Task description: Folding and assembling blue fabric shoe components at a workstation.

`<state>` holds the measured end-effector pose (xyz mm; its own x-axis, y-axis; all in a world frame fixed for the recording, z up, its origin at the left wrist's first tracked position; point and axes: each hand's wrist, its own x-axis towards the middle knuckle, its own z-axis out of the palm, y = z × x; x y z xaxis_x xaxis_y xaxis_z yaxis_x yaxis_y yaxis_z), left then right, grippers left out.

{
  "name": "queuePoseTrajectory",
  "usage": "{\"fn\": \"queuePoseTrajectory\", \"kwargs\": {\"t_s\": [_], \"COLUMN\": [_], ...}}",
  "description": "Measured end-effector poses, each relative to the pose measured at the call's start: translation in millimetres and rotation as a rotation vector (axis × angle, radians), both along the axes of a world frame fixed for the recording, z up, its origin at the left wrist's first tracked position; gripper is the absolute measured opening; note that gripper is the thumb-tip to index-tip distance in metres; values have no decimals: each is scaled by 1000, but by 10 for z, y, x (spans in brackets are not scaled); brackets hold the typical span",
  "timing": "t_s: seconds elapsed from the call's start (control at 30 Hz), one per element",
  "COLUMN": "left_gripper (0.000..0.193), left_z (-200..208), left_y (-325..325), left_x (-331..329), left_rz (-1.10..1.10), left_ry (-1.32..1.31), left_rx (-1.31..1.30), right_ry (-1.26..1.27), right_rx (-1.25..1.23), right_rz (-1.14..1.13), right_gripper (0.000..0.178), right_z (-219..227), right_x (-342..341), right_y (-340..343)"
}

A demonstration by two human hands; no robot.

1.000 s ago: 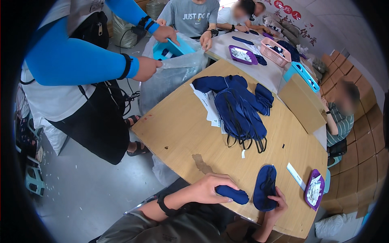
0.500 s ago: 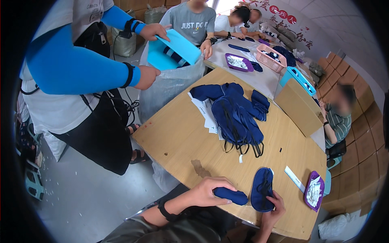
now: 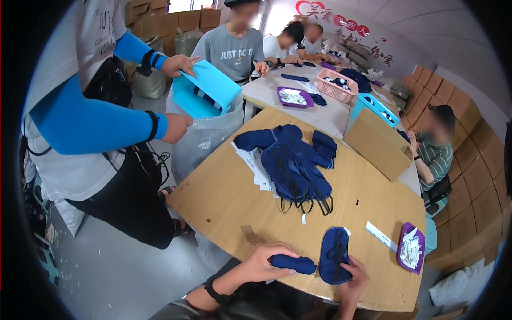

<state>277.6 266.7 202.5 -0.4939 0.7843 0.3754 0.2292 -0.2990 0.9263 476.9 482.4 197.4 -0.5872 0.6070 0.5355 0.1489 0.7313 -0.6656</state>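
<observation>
My left hand [image 3: 268,262] is closed around a thick folded piece of navy cloth [image 3: 294,263] at the table's near edge. My right hand [image 3: 354,274] pinches the right side of a navy eye mask [image 3: 333,256], which lies beside the folded cloth with its black elastic strap bunched on top. A small white tag shows at the mask's upper corner. Farther in, a heap of navy eye masks [image 3: 290,160] with dangling black straps lies partly over white printed paper strips [image 3: 257,166].
The wooden table [image 3: 213,197] also bears a white ruler-like strip [image 3: 381,236], a purple basket of white tags [image 3: 410,248] and a cardboard box [image 3: 377,144]. At left, a co-worker in blue sleeves holds a light-blue bin [image 3: 213,88] over a clear plastic bag [image 3: 205,141]. Other people sit around the far table.
The view has shifted, so the table sits slightly farther left. Both my hands keep their holds. The co-worker still tilts the blue bin over the bag.
</observation>
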Motion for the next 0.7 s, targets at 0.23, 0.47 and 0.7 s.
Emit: {"fn": "queuePoseTrajectory", "kwargs": {"t_s": [0.23, 0.47, 0.7], "left_gripper": [37, 37, 35], "left_z": [36, 74, 22], "left_y": [-31, -34, 83], "left_x": [50, 83, 193], "left_rz": [15, 18, -49], "left_ry": [-106, -119, -179], "left_rx": [-22, 1, 4], "right_ry": [-8, -7, -15], "right_rx": [63, 124, 137], "right_rz": [21, 31, 23], "right_gripper": [21, 22, 22], "right_z": [22, 0, 7], "right_x": [18, 13, 47], "right_y": [-8, -9, -50]}}
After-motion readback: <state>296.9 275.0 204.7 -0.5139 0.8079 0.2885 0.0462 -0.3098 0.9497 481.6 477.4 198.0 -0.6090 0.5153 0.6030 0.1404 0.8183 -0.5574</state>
